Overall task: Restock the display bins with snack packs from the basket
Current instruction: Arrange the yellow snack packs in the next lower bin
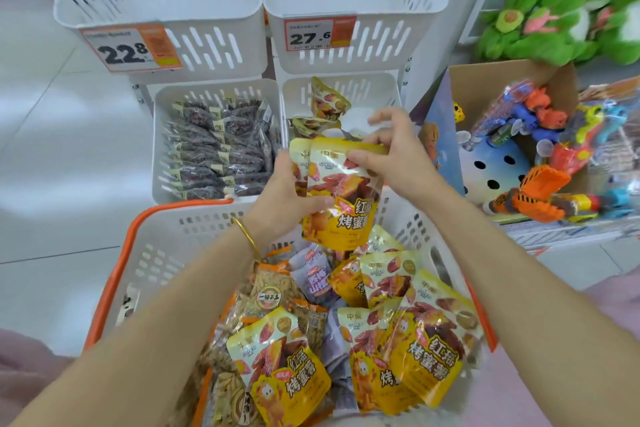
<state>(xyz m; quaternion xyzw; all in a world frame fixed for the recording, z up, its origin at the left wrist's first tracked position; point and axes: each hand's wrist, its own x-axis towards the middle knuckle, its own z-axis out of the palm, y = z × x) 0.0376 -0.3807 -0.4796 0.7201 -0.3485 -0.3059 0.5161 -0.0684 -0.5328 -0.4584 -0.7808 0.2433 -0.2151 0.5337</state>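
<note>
I hold a small stack of yellow sweet-potato snack packs (341,198) above the basket. My left hand (284,199) grips the stack's left side from below. My right hand (389,149) pinches the top edge of the front pack. The white basket (162,246) with an orange rim sits below, full of yellow, purple and tan snack packs. Just beyond my hands is the lower right display bin (377,88), which holds a few yellow packs (325,102). The lower left bin (162,135) is packed with dark snack packs.
Two upper white bins carry price tags, 22.8 (130,48) and 27.6 (318,35). A cardboard box of colourful toys (533,146) stands on a shelf at the right, with green plush toys (554,17) above it. White tiled floor lies to the left.
</note>
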